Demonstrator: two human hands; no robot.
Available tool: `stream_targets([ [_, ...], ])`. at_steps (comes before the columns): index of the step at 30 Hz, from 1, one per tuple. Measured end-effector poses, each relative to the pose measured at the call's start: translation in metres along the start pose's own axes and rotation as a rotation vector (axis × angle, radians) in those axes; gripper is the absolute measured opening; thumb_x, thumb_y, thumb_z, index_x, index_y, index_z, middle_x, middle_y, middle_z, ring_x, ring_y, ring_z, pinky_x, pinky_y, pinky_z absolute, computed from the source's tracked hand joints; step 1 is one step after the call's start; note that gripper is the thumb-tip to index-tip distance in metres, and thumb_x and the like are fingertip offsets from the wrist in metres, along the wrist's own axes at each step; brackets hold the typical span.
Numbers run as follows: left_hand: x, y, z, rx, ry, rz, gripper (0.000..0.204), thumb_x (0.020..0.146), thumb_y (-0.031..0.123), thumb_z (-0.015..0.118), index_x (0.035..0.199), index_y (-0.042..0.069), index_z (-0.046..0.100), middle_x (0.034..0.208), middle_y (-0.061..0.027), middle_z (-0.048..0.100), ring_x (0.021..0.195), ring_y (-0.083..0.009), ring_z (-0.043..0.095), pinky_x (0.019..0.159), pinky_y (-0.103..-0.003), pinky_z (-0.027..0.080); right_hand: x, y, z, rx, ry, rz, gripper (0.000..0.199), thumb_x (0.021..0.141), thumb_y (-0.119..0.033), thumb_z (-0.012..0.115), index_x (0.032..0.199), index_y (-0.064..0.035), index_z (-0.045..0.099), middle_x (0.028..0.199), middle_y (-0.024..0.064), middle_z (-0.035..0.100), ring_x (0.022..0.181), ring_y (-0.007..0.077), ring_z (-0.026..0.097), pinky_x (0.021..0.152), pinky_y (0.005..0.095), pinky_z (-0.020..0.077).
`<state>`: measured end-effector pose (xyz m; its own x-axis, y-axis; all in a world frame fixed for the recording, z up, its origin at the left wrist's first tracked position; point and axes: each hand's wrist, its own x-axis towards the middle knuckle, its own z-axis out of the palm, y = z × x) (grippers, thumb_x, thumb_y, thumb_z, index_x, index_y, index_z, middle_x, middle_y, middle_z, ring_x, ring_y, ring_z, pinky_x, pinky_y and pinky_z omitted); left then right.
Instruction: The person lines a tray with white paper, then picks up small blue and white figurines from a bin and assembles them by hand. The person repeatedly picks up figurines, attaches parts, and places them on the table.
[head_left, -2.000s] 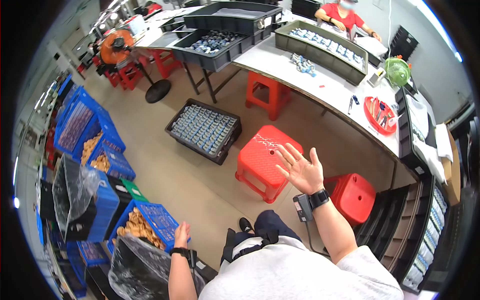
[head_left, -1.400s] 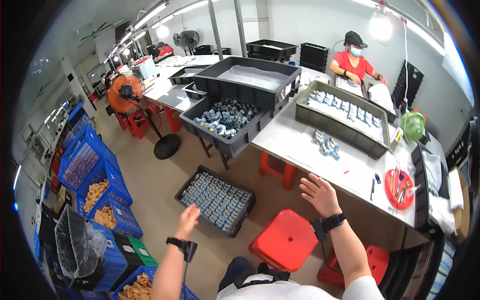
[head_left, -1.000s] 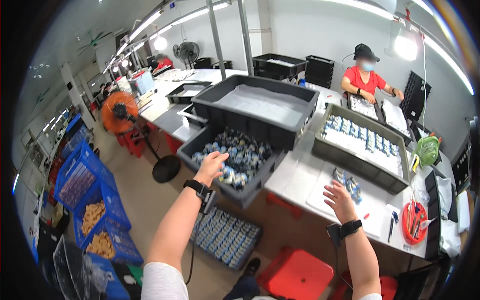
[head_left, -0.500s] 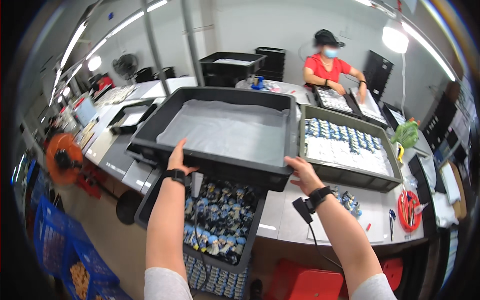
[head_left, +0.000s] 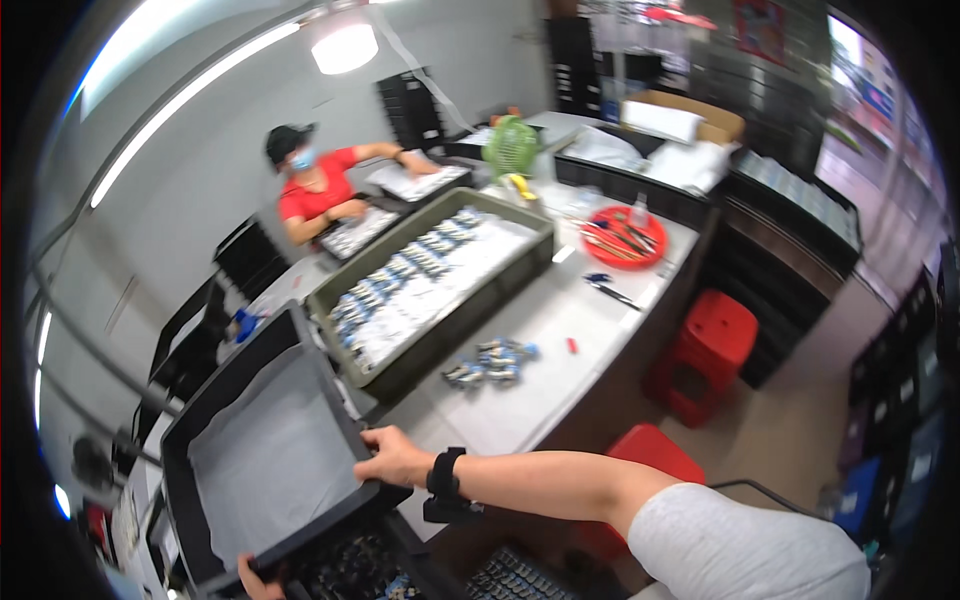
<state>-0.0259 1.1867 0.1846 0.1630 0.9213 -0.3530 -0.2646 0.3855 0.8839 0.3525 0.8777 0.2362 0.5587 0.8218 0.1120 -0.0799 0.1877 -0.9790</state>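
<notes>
A large black plastic tray (head_left: 330,395) lined with a pale grey sheet (head_left: 265,455) is between my hands at the lower left. My right hand (head_left: 395,458) grips its right rim, thumb on the inner side. At the near rim, my left hand (head_left: 258,580) shows only its fingers, closed on the edge; the rest is cut off by the lower border. Under the tray, partly hidden, is another dark bin (head_left: 425,570) of small blue and black figurines (head_left: 350,565). A grey-green tray (head_left: 455,335) with rows of figurines (head_left: 405,270) on white lining stands beyond my right hand.
Loose figurines (head_left: 492,362) lie on the white table (head_left: 530,410), near pliers (head_left: 612,290) and a red round tray (head_left: 625,240) of tools. Across the table, a masked person (head_left: 318,190) handles small trays. Red stools (head_left: 705,350) stand at the right. A green fan (head_left: 511,147) is behind.
The view has swung right and tilted, so the lined black tray and both hands now appear lower left. Both hands keep hold of the tray; my left arm has mostly left the picture.
</notes>
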Motion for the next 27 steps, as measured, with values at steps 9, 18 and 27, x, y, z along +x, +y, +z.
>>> stream_targets([
  [9, -0.243, -0.034, 0.120, 0.650, -0.259, 0.513, 0.029, 0.082, 0.006, 0.057, 0.107, -0.009, 0.053, 0.095, -0.0173, 0.061, 0.082, -0.0239, 0.060, 0.075, -0.033, 0.049, -0.193, -0.061, -0.112, 0.160, 0.040, 0.042, 0.060, 0.072, -0.006, 0.068, 0.128, 0.0063, 0.048, 0.103, 0.0064, 0.061, 0.090, 0.0089, 0.054, 0.080, 0.0236, 0.0459],
  [18, -0.495, -0.173, 0.229, 0.109, -0.457, -0.006, 0.023, 0.075, 0.017, 0.065, 0.085, -0.003, 0.060, 0.080, -0.0057, 0.060, 0.068, -0.0211, 0.059, 0.069, -0.034, 0.052, -0.510, -0.113, -0.259, -0.061, 0.545, 0.041, 0.070, 0.072, -0.013, 0.075, 0.128, 0.0137, 0.042, 0.115, 0.0170, 0.058, 0.105, 0.0203, 0.056, 0.093, 0.0309, 0.0443],
  [27, -0.747, -0.359, 0.312, 0.322, -0.853, -0.268, 0.026, 0.073, -0.001, 0.066, 0.096, -0.004, 0.053, 0.088, -0.0067, 0.059, 0.075, -0.0167, 0.059, 0.063, -0.030, 0.050, -0.832, -0.109, -0.313, 0.156, 1.201, 0.068, 0.048, 0.068, -0.002, 0.067, 0.113, 0.0071, 0.055, 0.100, 0.0073, 0.062, 0.089, 0.0158, 0.060, 0.081, 0.0277, 0.0486],
])
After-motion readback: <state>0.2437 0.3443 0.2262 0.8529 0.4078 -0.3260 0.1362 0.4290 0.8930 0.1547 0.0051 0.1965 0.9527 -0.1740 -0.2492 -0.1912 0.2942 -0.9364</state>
